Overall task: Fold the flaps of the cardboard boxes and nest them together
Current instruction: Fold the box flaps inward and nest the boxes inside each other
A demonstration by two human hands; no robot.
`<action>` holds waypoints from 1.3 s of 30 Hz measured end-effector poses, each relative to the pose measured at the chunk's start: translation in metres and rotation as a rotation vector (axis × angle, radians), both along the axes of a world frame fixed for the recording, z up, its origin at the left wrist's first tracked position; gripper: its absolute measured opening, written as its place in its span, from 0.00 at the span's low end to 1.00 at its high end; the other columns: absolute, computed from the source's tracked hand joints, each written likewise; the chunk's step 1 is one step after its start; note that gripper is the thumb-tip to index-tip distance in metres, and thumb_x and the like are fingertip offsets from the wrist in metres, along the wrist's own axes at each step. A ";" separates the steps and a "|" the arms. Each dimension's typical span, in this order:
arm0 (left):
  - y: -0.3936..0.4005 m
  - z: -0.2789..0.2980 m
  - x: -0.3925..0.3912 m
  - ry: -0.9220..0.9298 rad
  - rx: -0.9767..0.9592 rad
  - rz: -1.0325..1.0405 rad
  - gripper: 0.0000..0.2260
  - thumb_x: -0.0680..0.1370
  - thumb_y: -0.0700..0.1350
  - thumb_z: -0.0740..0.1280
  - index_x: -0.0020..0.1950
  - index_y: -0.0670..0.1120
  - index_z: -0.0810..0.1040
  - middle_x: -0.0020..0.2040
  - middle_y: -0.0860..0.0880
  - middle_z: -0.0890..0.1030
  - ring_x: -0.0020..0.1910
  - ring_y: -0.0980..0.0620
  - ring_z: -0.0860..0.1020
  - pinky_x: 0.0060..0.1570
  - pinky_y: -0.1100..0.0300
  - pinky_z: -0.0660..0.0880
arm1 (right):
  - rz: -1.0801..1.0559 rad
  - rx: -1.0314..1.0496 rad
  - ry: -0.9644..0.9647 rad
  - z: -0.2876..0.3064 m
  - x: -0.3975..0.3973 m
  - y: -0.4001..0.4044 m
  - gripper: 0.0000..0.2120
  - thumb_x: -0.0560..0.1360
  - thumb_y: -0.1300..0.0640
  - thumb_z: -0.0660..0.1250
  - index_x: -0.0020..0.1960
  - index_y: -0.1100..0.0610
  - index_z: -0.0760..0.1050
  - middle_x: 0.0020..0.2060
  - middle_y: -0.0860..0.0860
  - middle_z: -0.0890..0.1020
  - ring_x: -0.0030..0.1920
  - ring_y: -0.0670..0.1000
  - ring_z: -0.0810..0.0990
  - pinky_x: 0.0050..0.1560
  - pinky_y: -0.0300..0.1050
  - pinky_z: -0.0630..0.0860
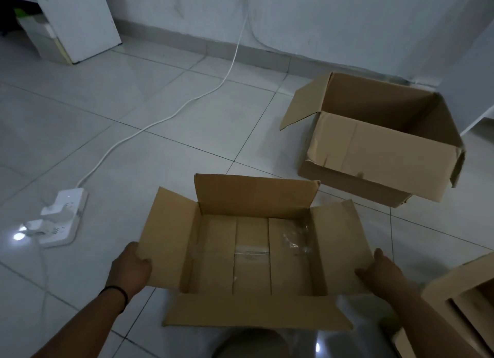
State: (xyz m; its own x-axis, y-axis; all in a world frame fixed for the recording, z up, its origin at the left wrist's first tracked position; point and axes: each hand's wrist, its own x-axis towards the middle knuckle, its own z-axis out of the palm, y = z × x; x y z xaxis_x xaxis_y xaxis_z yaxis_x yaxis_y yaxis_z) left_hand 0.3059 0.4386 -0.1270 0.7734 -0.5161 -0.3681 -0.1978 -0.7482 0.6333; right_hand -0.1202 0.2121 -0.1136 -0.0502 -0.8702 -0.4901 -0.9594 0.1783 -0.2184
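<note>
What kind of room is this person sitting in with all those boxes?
Probably an ordinary indoor room, a home or a small office. The floor is glossy pale tile, a power strip lies on it with its white cable running to the wall, and white furniture stands nearby.

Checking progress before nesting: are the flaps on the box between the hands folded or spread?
Spread. All four flaps of the box stand open; the left hand and right hand grip the side flaps.

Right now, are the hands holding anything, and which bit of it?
Yes. Both hands hold the near cardboard box by its side flaps: the left hand on the left flap's outer edge, the right hand on the right flap's outer edge.
</note>
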 end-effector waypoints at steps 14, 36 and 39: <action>-0.087 0.029 0.030 -0.193 -0.101 -0.182 0.18 0.74 0.32 0.54 0.56 0.43 0.79 0.40 0.46 0.78 0.34 0.52 0.74 0.31 0.64 0.67 | -0.049 -0.152 -0.404 0.015 0.083 0.068 0.08 0.77 0.64 0.55 0.49 0.51 0.62 0.31 0.54 0.77 0.29 0.58 0.80 0.32 0.51 0.80; -0.137 0.058 0.027 -0.314 0.102 -0.328 0.21 0.74 0.39 0.62 0.67 0.39 0.68 0.64 0.34 0.72 0.59 0.36 0.73 0.60 0.41 0.71 | -0.058 -0.190 -0.451 0.028 0.098 0.028 0.16 0.78 0.54 0.59 0.64 0.57 0.67 0.39 0.53 0.78 0.34 0.49 0.77 0.31 0.40 0.72; -0.144 0.079 -0.019 -0.443 -0.007 -0.412 0.25 0.74 0.42 0.65 0.70 0.40 0.65 0.73 0.35 0.62 0.70 0.35 0.63 0.66 0.39 0.64 | -0.004 -0.255 -0.383 0.044 0.078 0.042 0.16 0.77 0.51 0.59 0.62 0.57 0.69 0.49 0.55 0.80 0.44 0.52 0.78 0.43 0.45 0.77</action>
